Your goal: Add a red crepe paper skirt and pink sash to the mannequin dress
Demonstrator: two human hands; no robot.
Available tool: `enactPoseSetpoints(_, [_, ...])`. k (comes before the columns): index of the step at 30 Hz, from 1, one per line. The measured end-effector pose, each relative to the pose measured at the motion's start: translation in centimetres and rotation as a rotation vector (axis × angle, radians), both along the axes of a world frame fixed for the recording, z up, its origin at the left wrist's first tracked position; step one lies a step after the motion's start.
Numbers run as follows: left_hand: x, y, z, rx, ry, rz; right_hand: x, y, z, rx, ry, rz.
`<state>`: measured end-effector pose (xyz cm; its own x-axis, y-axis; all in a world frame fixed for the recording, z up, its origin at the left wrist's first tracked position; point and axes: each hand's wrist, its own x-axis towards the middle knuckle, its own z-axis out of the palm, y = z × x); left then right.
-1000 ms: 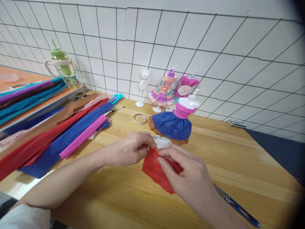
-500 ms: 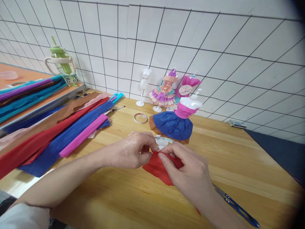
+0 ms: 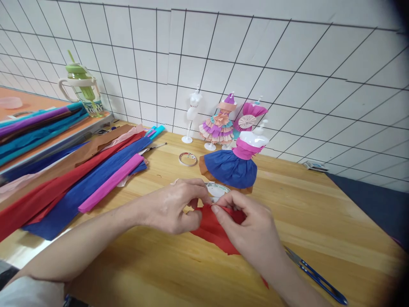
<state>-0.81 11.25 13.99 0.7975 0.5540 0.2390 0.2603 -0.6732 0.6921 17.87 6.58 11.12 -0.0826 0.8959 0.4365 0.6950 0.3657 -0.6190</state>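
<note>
A piece of red crepe paper (image 3: 217, 230) hangs between my hands above the wooden table. My right hand (image 3: 252, 226) pinches its upper edge between thumb and fingers. Curled in close from the left, my left hand (image 3: 179, 204) has its fingertips at the same edge; its thumb sits a little lower, by the paper's left side. Part of the edge is hidden by the fingers. Just behind them lies a tape roll (image 3: 209, 186) with green lettering, partly covered. Beyond it stands a white dress form (image 3: 254, 139) wearing a pink band and a blue skirt (image 3: 228, 169) over brown.
Blue-handled scissors (image 3: 319, 279) lie by my right forearm. Another tape roll (image 3: 188, 159) is further back. Crepe paper strips (image 3: 92, 175) cover the left side. Small dress forms (image 3: 192, 111) stand by the tiled wall. A green-lidded bottle (image 3: 83, 91) stands back left.
My left thumb has lowered and drawn slightly away from the index finger. The red paper hangs slightly lower, and more of the tape roll behind shows. My right hand keeps its pinch.
</note>
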Motion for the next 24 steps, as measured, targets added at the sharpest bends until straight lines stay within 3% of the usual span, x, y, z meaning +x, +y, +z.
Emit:
enactPoseSetpoints(6, [0.1,0.2,0.2,-0.064,0.026,0.049,0.3,0.1,-0.2,-0.095,0.097,0.018])
enactPoseSetpoints(13, [0.1,0.1,-0.5,-0.021,-0.021,0.066,-0.3,0.0,0.2,0.064,0.027,-0.016])
enactPoseSetpoints(24, [0.7,-0.4,-1.1,0.029,-0.09,0.175,-1.1,0.0,-0.2,0.14,-0.007,-0.062])
